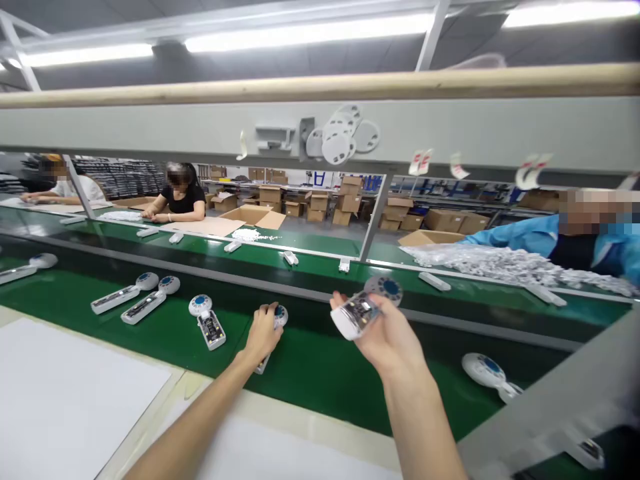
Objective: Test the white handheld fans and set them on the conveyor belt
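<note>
My right hand (393, 337) is closed around a white round-headed device (354, 319), raised above the green belt. Its body lies open, with a dark circuit board showing, and its round head has a blue centre. Over on the belt, my left hand (263, 333) grips a second white round-headed device (281, 316) from above. The palm hides most of that one; part of its head and the lower tip of its body show. Just left of this hand lies a third such device (212, 330), circuit board facing up.
More of these devices lie along the green belt (320, 380), including one at the right (484, 370) beside a grey post (560, 393). White sheets (65, 393) cover the near edge. A grey beam (190, 127) crosses overhead. Co-workers sit across the line, near cardboard boxes (350, 193).
</note>
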### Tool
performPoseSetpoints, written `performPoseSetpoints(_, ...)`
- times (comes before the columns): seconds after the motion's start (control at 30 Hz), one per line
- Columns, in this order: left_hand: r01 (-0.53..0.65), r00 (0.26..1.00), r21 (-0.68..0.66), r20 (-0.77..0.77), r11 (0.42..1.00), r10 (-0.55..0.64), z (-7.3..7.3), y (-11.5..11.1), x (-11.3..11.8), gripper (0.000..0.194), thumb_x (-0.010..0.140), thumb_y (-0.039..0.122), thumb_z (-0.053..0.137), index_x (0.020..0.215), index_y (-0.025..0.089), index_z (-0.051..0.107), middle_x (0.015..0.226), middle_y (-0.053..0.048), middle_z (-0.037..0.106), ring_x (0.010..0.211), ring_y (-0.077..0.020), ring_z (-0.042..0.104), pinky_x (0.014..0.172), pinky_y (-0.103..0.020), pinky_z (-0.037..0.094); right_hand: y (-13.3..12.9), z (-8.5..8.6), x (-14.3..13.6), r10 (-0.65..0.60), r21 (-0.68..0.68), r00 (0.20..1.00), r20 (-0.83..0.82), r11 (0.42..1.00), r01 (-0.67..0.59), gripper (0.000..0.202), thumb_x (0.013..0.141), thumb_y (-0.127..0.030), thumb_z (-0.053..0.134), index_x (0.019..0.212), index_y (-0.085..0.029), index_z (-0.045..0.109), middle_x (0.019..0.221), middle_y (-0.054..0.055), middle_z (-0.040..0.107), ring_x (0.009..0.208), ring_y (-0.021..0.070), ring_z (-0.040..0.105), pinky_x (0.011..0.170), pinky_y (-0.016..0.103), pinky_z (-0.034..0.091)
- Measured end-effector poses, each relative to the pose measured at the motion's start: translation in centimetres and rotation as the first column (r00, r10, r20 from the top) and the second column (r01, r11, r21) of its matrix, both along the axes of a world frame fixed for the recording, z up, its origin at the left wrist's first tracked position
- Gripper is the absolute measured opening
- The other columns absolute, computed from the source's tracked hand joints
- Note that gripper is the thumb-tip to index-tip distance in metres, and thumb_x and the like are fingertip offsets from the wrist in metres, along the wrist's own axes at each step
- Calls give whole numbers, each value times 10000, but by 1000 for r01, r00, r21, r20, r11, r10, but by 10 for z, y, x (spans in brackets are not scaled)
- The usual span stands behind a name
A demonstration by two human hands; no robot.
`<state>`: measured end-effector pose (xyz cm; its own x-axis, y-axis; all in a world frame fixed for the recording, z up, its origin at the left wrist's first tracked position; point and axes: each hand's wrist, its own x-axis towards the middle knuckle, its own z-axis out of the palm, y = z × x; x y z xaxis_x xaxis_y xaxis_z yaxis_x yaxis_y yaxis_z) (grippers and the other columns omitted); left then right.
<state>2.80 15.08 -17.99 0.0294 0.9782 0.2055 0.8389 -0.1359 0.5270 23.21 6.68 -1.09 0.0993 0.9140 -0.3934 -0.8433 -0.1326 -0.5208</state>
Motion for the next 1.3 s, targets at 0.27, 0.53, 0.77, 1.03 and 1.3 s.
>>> performPoseSetpoints(0.27,-335,906,76,-249,939,343,20,-44,-103,408,938,269,388,1289,139,554,1351,-214,406,1306,-402,385,1026,-535,384,-15,-4,3,167,224,970,179,953,-205,202,724,-58,632,913,-124,653,1037,137,727,992,252,719,791,333,627)
performPoseSetpoints(0.53,-527,842,-160,-230,835,488,-5,-54,-152,717,876,694,329,1249,103,491,1118,-242,579,975,-452,642,861,-568,445,-50,17,12,125,412,947,296,878,-245,529,609,-46,662,1121,-179,636,1021,79,742,956,246,714,796,341,586)
performPoseSetpoints(0.77,-634,762,-253,-44,731,646,9,-17,-171,596,875,576,525,1286,148,476,1271,-195,534,1176,-365,571,963,-536,432,-60,23,20,59,466,945,321,859,-212,664,576,-42,636,1206,-249,598,1113,33,693,1012,254,688,774,325,557)
performPoseSetpoints(1.03,-429,548,-481,535,765,644,52,-14,-164,177,902,291,610,868,124,563,739,-7,549,641,-120,551,641,-284,541,-72,29,25,64,545,936,347,799,-256,643,658,-149,688,1280,-251,561,1174,61,664,788,191,682,716,321,545)
performPoseSetpoints(1.3,-27,105,-192,975,981,194,129,-40,-58,119,861,116,627,834,164,522,793,-5,584,782,-126,645,812,-312,619,-69,27,16,19,546,919,394,799,-251,441,755,-261,715,1159,-186,554,882,19,671,603,131,634,591,235,504)
